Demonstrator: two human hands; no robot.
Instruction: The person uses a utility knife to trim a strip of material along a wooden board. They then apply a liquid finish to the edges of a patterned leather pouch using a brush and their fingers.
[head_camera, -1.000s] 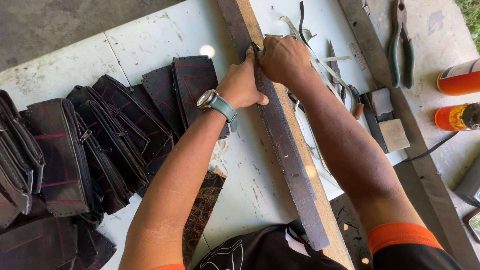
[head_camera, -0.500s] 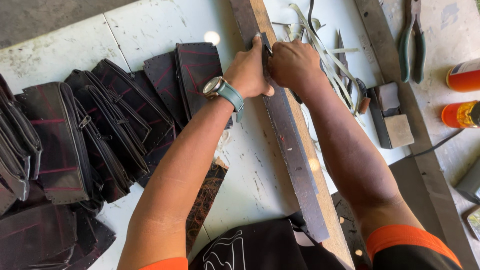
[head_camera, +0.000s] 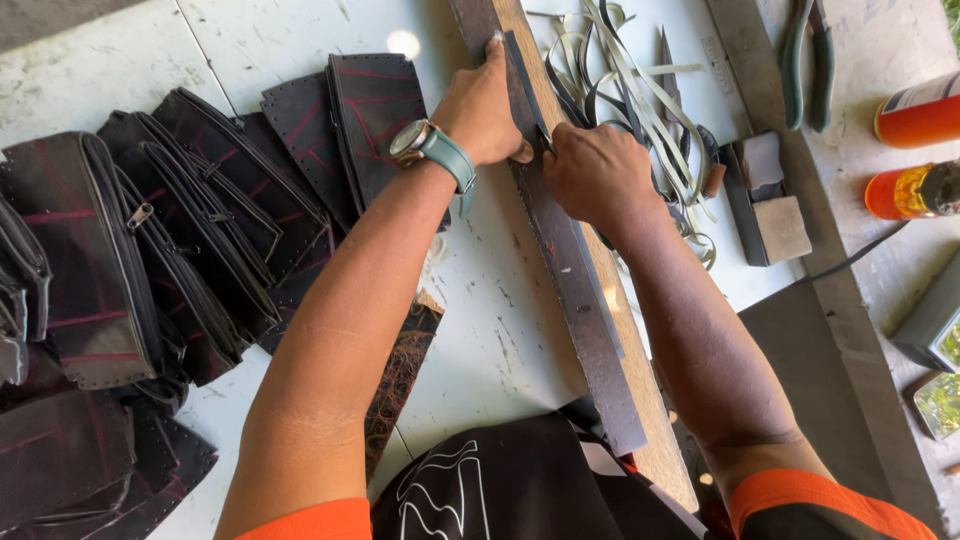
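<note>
Since the earlier frame the right hand (head_camera: 598, 172) has slid down the long dark strip (head_camera: 570, 260), away from the left hand (head_camera: 487, 108). The left hand presses flat, fingers spread, on the strip's upper end, while the right is closed in a fist on the strip; what it grips is hidden. The strip lies along a wooden board (head_camera: 640, 400) on the white table (head_camera: 500, 330), with pale trimmings (head_camera: 640, 90) just beside it.

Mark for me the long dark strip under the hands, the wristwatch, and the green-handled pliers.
long dark strip (head_camera: 585, 330), head view, on its bare middle below the hands.
wristwatch (head_camera: 412, 139), head view, on the watch face at the left wrist.
green-handled pliers (head_camera: 797, 55), head view, on the left handle.
</note>
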